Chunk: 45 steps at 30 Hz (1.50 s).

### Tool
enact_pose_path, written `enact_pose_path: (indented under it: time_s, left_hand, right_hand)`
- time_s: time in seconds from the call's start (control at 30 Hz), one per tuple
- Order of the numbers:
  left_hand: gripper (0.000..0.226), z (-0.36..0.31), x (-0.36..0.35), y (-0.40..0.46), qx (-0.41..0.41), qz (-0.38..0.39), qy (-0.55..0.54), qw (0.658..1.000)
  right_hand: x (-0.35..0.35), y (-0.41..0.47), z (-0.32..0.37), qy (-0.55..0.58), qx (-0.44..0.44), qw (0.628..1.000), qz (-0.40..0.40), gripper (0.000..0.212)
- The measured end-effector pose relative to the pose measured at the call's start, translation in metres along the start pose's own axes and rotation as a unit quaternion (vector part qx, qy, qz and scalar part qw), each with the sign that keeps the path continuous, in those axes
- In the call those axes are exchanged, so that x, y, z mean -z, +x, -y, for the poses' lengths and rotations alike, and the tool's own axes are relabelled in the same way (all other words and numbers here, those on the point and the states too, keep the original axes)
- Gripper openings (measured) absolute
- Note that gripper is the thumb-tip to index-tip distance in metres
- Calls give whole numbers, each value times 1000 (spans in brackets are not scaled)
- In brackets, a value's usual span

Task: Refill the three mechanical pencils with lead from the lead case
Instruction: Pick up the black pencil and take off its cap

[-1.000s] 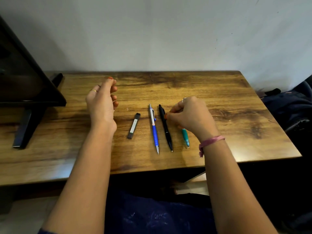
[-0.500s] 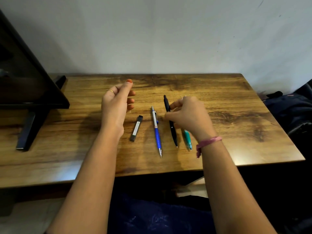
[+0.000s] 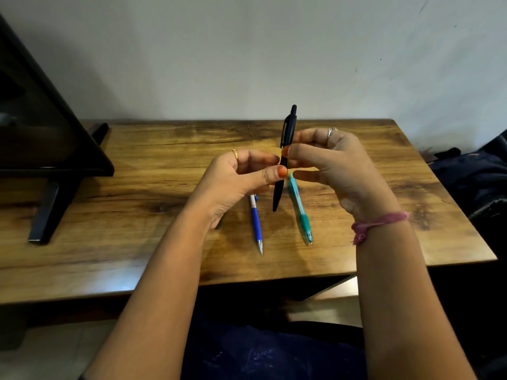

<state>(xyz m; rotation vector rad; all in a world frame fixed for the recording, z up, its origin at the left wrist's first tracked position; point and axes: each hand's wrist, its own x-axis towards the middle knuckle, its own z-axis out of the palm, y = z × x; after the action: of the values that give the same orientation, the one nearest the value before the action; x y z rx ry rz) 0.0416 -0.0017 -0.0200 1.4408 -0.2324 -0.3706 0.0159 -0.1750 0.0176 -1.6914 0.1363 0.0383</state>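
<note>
Three mechanical pencils shown, head view only: black pencil [image 3: 285,157] lifted nearly upright above the table [image 3: 137,204], cap end up, tip down; blue pencil [image 3: 256,224] and teal pencil [image 3: 299,209] lying flat on the wood, one to either side below it. Right hand [image 3: 337,165] pinching the black barrel at mid-length between thumb and curled fingers; left hand [image 3: 233,182] meeting the same barrel just below, thumb tip against it, fingers curled behind (whether fully pinched or merely touching, cannot tell). Lead case mostly hidden beneath the left wrist, only a dark sliver [image 3: 218,224] visible on the table. Step in hand, as judged: first pencil taken up and steadied for opening, none yet refilled. Next move likely calls for one hand to hold the barrel firm while the other pulls off the top cap, then a reach for the case; risk of small parts rolling off.
</note>
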Motion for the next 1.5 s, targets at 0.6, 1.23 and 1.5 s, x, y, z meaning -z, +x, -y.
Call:
enact_pose_path:
  time_s: [0.6,1.23,1.5]
  left_hand:
    - [27,1,-11,-3,-21,26,21,999]
    - [28,5,-20,-4,-24,30,33,999]
    - [16,5,-10,-1,4,-20,72,997]
  right_hand:
    - [-10,3,0,271,37,962,7,16]
    - [-22,3,6,404,-57,912,-32,16]
    - [-16,4,3,310,-48,940,-132,14]
